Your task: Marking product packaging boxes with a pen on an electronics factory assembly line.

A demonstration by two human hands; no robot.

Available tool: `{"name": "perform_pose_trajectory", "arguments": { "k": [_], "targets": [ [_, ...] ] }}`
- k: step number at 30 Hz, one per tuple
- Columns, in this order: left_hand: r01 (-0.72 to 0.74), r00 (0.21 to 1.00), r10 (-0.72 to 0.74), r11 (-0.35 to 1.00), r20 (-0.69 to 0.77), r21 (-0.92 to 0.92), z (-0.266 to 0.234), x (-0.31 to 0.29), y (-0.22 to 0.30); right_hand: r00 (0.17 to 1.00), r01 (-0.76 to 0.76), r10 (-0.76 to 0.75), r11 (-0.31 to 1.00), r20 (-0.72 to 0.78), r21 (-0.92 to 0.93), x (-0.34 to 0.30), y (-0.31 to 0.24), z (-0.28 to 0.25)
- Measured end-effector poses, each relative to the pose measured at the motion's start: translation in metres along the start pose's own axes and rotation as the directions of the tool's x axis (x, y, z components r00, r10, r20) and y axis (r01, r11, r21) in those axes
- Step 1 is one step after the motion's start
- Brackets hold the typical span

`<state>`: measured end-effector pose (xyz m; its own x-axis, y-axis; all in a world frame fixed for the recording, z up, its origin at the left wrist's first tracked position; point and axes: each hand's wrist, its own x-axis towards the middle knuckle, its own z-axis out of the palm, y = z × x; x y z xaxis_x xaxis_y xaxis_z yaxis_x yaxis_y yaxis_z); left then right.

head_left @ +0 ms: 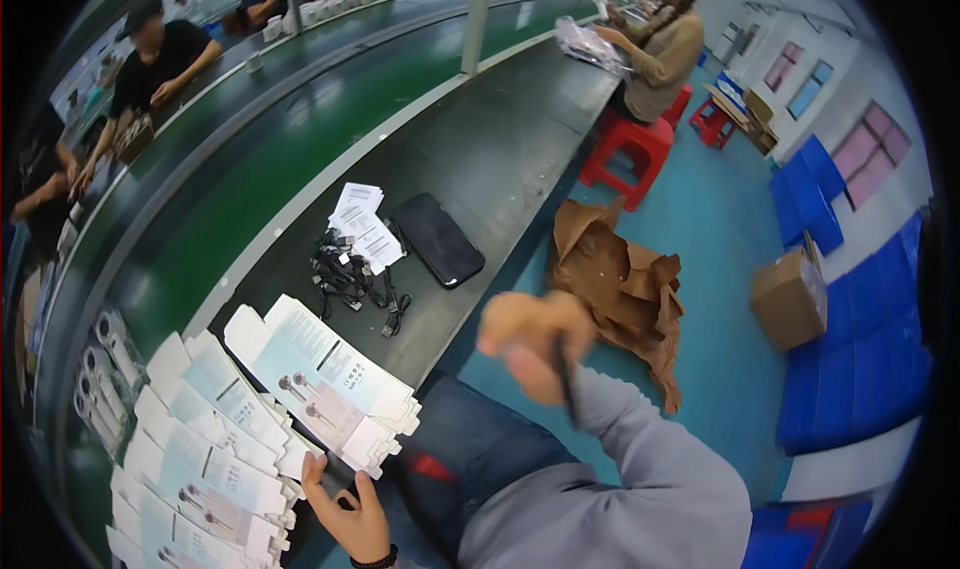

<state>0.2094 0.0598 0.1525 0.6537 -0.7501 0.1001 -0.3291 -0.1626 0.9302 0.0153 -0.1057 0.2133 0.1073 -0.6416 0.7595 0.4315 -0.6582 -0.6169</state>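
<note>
My left hand (350, 514), with a dark beaded band at the wrist, is at the near end of the unfolded cartons. Its thumb and forefinger are apart, close to the lower edge of one white and pale-blue carton (325, 384) with earphones pictured on it. More such flat cartons (205, 469) lie overlapped to the left. My right hand (535, 344) is raised beyond the bench edge, above the floor, and smeared by motion. It looks closed, with a blurred dark strip (565, 379) running down from it; what this is, I cannot make out.
Black charging cables (345, 274), white leaflets (365, 229) and a black case (438, 239) lie on the bench. Bagged white parts (105, 379) sit at far left. Torn brown paper (620, 289) covers floor at right. A co-worker (660, 49) works beside red stools (630, 154).
</note>
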Motion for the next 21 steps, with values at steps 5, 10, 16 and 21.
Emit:
{"name": "perform_pose_trajectory", "arguments": {
  "k": [5,10,16,21],
  "targets": [
    [-0.060,0.998,0.062,0.997,-0.032,0.051,0.008,0.009,0.006,0.834,0.533,-0.516,0.663,-0.195,0.526,0.041,-0.078,0.048],
    [0.016,0.990,0.004,0.990,-0.142,0.137,0.001,0.012,0.012,0.868,0.440,-0.467,0.565,-0.170,0.698,0.057,-0.069,0.090],
    [0.027,0.992,-0.007,0.988,-0.127,0.154,-0.008,-0.006,0.004,0.807,-0.013,-0.499,0.520,0.315,0.854,0.042,-0.055,0.075],
    [-0.016,0.996,0.034,0.979,-0.085,0.204,0.006,-0.007,-0.006,0.890,-0.070,-0.375,0.447,0.258,0.892,0.038,-0.051,0.091]
  ]
}}
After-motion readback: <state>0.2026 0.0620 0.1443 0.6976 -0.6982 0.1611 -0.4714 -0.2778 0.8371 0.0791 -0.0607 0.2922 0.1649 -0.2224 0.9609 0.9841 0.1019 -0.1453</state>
